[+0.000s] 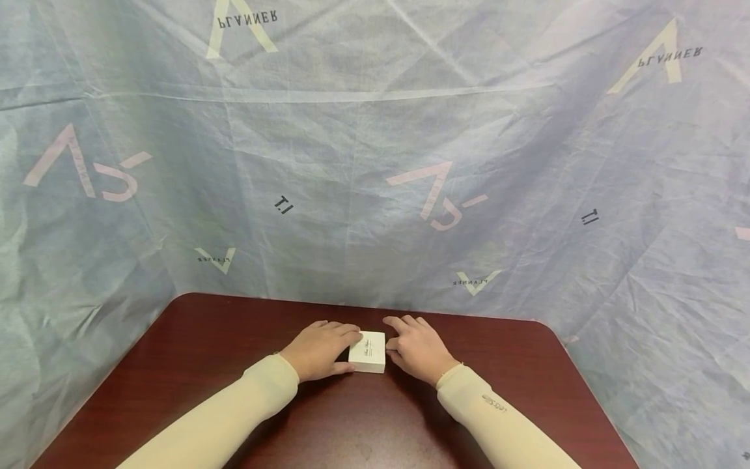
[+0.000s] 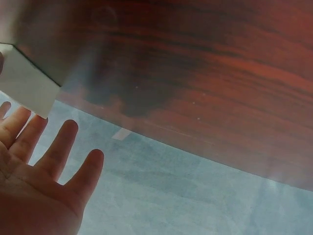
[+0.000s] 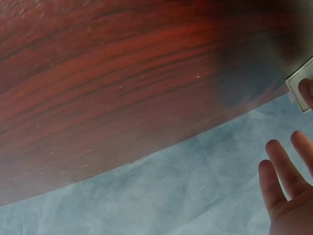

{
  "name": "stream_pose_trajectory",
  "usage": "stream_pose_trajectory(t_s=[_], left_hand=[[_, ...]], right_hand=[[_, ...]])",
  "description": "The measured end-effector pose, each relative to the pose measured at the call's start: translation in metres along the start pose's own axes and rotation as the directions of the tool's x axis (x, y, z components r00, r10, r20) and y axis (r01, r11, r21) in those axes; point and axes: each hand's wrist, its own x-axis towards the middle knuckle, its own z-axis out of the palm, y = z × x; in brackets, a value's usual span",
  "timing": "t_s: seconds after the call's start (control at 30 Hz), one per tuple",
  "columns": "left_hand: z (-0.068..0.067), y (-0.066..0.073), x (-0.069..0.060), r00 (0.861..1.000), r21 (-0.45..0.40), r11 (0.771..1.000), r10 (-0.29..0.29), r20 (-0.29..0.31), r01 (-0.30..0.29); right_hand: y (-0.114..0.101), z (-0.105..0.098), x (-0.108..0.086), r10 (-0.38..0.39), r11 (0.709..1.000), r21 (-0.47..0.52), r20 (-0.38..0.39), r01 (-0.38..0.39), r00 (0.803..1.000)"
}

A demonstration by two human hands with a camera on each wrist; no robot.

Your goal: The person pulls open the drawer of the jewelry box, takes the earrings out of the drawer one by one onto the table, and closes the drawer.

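Note:
A small white box (image 1: pixel 367 352) with dark lettering on its lid is at the middle of the table, between the two hands. My left hand (image 1: pixel 321 350) holds it from the left, fingers at its far left corner and thumb at its near left corner. In the left wrist view the box (image 2: pixel 27 83) lies between the thumb, cut off at the edge, and the fingertips. My right hand (image 1: pixel 418 348) is at the box's right side. In the right wrist view its thumb touches the box (image 3: pixel 299 83), while the other visible fingers are extended, apart from it.
The dark red wooden table (image 1: pixel 375 423) has rounded far corners. A grey-blue printed cloth (image 1: pixel 351 163) hangs behind it and along both sides. Light sleeves (image 1: pixel 217 417) cover both forearms.

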Motion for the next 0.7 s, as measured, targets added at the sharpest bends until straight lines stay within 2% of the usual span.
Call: stream_pose_trajectory(t_s=[0.4,0.7], left_hand=[[0.0012,0.0002,-0.0002,1.000,0.008,1.000,0.001,-0.007,-0.001],[-0.0056,0.0025,-0.0032,1.000,0.008,1.000,0.009,-0.006,-0.009]], right_hand=[[0.0000,0.0006,-0.0010,-0.013,1.000,-0.018,0.002,0.013,1.000],[-0.0015,-0.0018,-0.0019,-0.026,0.999,-0.041,-0.006,0.025,1.000]])
